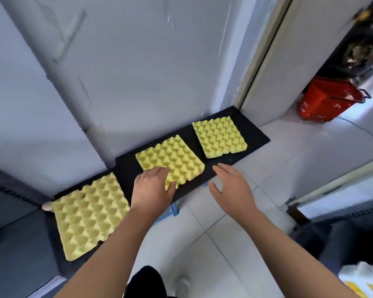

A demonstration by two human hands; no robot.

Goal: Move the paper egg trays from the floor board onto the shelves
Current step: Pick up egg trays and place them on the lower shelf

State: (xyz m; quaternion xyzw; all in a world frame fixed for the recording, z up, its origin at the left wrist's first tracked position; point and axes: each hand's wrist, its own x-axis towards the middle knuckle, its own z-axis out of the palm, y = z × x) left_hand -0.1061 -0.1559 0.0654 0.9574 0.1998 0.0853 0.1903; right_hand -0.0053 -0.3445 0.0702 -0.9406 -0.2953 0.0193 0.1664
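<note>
Three yellow paper egg trays lie in a row on a black floor board (254, 134) against the white wall. The near left tray (88, 214) is the closest to me. On the middle tray (172, 158), my left hand (153, 188) rests over the near left corner, thumb at its edge, fingers spread. The far right tray (219, 136) lies alone. My right hand (230, 186) hovers open over the board's front edge, just right of the middle tray, touching nothing. No shelves are in sight.
A red shopping basket (325, 102) stands behind a door frame (258, 61) at the far right. White floor tiles (289, 168) run in front of the board. Blue tape (173, 208) marks the floor under the board's edge. My foot (182, 284) is below.
</note>
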